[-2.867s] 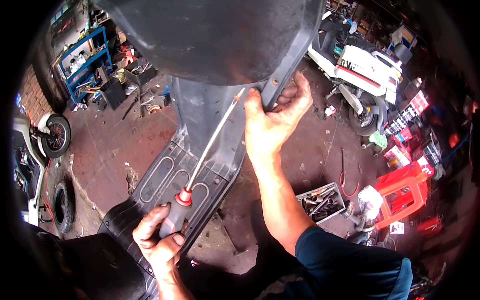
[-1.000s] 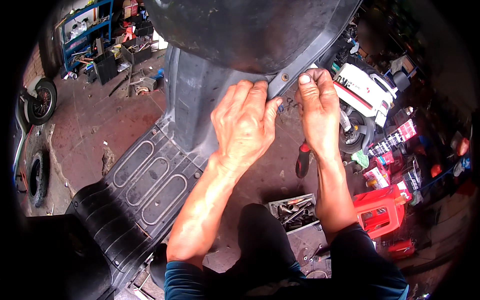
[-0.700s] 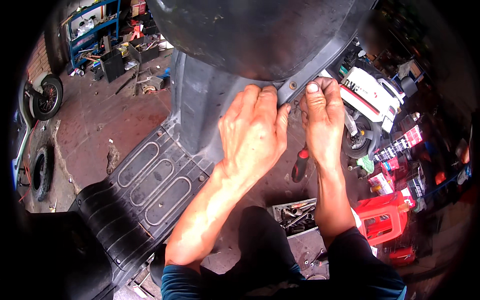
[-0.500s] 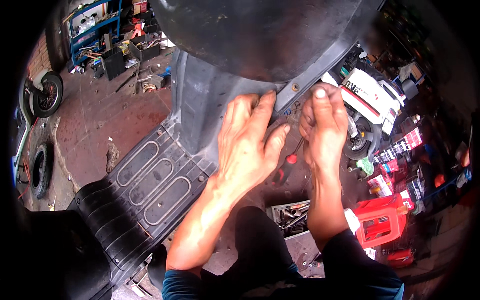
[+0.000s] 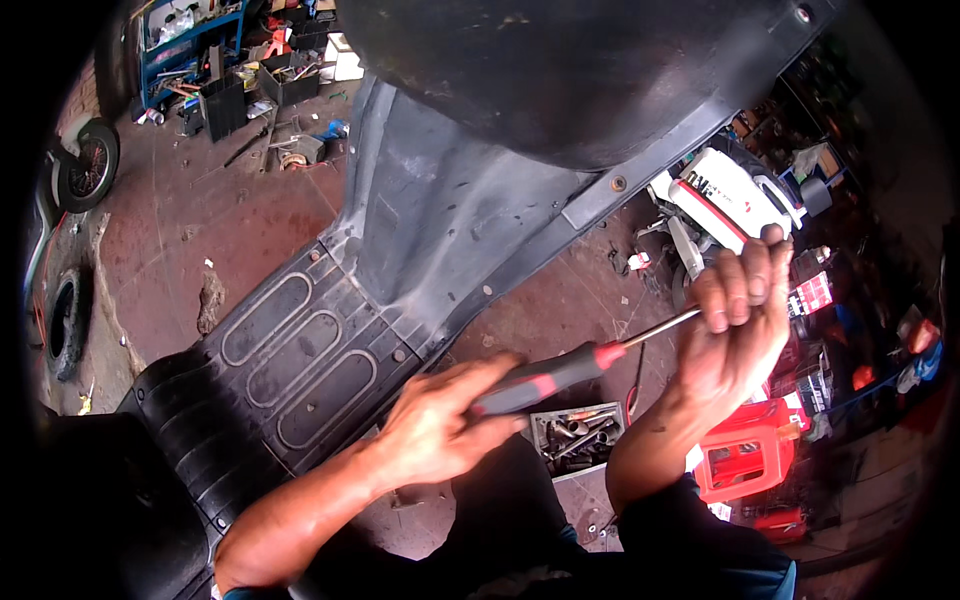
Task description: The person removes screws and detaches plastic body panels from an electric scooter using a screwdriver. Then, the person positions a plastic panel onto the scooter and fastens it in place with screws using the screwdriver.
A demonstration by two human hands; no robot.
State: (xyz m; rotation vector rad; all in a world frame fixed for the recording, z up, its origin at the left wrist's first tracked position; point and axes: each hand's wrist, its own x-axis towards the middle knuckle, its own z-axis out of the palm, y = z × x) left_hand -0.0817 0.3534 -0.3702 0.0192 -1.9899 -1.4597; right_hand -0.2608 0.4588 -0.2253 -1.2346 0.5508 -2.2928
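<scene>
A screwdriver (image 5: 550, 378) with a grey and red handle slants across the space in front of me, its metal shaft up to the right. My left hand (image 5: 428, 422) is closed on the butt end of the handle. My right hand (image 5: 735, 320) is closed round the far end of the shaft, so the tip is hidden by the fingers. Beyond the hands stands a scooter's dark grey plastic front panel (image 5: 430, 190), with a bolt (image 5: 618, 184) in its edge strip. Its ribbed footboard (image 5: 310, 350) lies left of my left hand.
A tray of sockets and metal tools (image 5: 578, 438) sits on the floor below the screwdriver. A red plastic stool (image 5: 745, 455) and a white scooter (image 5: 725, 195) are at the right. Loose tyre (image 5: 66, 325), blue shelf (image 5: 195, 45) and black bins (image 5: 225, 118) are at the left.
My left hand has left the panel, moved down and taken the screwdriver's handle. My right hand has moved right, and the screwdriver that hung below it is now raised between both hands.
</scene>
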